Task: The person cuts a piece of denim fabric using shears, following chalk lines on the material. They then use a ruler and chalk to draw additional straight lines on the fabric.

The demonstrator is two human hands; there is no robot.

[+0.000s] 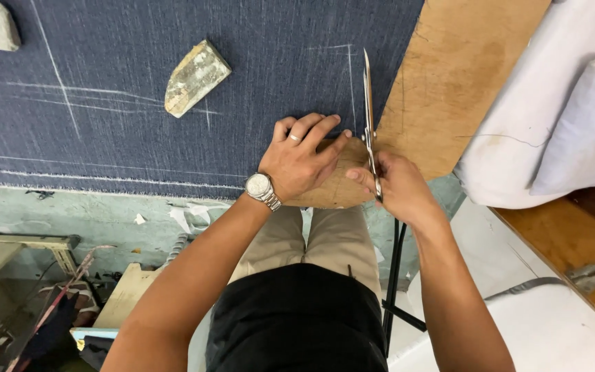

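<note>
Head view: scissors (368, 110) along dark cloth (139, 83).

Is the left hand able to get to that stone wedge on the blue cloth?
Probably yes. The left hand presses flat on the blue cloth, holding nothing, and only bare cloth lies between it and the stone wedge. The right hand holds the scissors.

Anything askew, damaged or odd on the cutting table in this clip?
Nothing stands out. The dark blue chalk-marked fabric lies flat on the worn wooden table, a wedge-shaped stone weight resting on it. The left hand presses the cloth edge; the right hand holds long metal shears along a chalk line.
</note>
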